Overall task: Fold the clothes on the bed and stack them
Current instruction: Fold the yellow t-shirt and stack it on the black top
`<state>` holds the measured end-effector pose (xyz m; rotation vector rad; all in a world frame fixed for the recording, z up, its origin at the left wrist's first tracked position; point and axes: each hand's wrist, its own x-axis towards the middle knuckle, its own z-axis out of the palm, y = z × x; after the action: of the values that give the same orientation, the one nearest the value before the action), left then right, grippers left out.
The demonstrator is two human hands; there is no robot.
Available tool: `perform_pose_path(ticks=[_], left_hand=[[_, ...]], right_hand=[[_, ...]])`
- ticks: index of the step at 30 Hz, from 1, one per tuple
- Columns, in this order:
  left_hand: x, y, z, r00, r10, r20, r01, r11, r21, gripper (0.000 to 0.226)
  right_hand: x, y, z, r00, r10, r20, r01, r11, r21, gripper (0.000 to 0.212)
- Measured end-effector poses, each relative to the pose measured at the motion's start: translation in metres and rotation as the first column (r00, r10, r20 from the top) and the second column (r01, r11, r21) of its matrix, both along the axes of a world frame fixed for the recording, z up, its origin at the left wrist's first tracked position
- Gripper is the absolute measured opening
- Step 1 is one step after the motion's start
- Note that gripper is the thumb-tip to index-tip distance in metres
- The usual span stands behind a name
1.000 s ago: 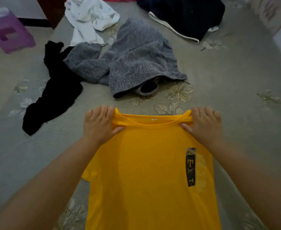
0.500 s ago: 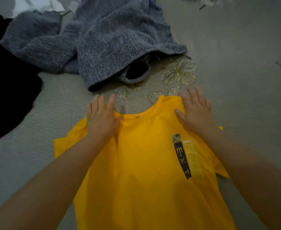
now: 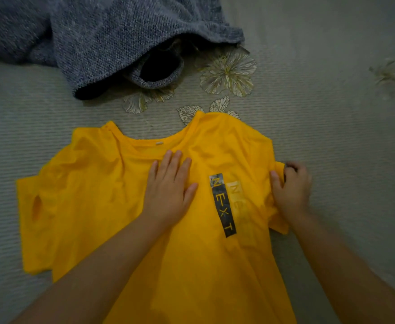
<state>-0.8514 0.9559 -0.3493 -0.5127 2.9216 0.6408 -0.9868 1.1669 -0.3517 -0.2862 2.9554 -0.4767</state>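
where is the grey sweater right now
In the head view, the grey sweater lies crumpled at the upper left of the bed, just beyond the yellow shirt.

Dim, flat indoor light; source direction unclear. Overall cast grey-green, muted. Yellow T-shirt (image 3: 112, 206) only saturated area, no glare on it. Soft faint shadows under grey knit sweater (image 3: 93, 38) hem; sleeve opening reads near-black. Right hand (image 3: 289, 192) smeared by motion blur, fingertips indistinct; left hand (image 3: 168, 195) sharper. Forearms at bottom dark, soft. Wide-angle bending toward edges; woven lines of bed (image 3: 332, 127) curve, leaf print at right edge blurred. Fine grain, low contrast throughout.
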Motion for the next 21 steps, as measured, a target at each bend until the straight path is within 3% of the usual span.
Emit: perform_pose_path(ticks=[3,5,8,13,16,18,21], left_hand=[[-0.004,0.003,-0.012,0.995,-0.009,0.099,0.017,0.997,-0.08,0.079],[-0.006,0.005,-0.012,0.991,-0.005,0.135,0.019,0.994,-0.103,0.085],[-0.014,0.013,-0.004,0.997,-0.016,0.072,0.022,0.997,-0.079,0.081],[-0.056,0.039,0.004,0.973,-0.197,-0.121,0.179,0.974,-0.141,0.056],[-0.081,0.057,-0.002,0.973,-0.23,0.008,0.23,0.97,-0.075,0.056],[-0.093,0.063,-0.014,0.975,-0.208,0.083,0.217,0.968,-0.123,0.061],[-0.112,0.065,-0.019,0.983,-0.162,0.083,0.172,0.975,-0.138,0.071]], right_hand=[[-0.007,0.004,0.008,0.995,-0.098,-0.02,0.092,0.976,-0.199,0.041],[-0.017,0.013,0.014,0.979,-0.201,-0.044,0.176,0.931,-0.319,0.028],[-0.036,0.033,0.019,0.963,-0.265,-0.056,0.244,0.939,-0.243,0.02],[-0.075,0.064,0.017,0.938,-0.335,-0.085,0.331,0.942,-0.063,0.031],[-0.088,0.078,0.012,0.925,-0.375,-0.058,0.373,0.927,-0.04,0.029],[-0.09,0.084,0.01,0.936,-0.352,-0.016,0.35,0.935,-0.056,0.031],[-0.079,0.089,0.008,0.962,-0.273,0.013,0.273,0.958,-0.081,0.04]])
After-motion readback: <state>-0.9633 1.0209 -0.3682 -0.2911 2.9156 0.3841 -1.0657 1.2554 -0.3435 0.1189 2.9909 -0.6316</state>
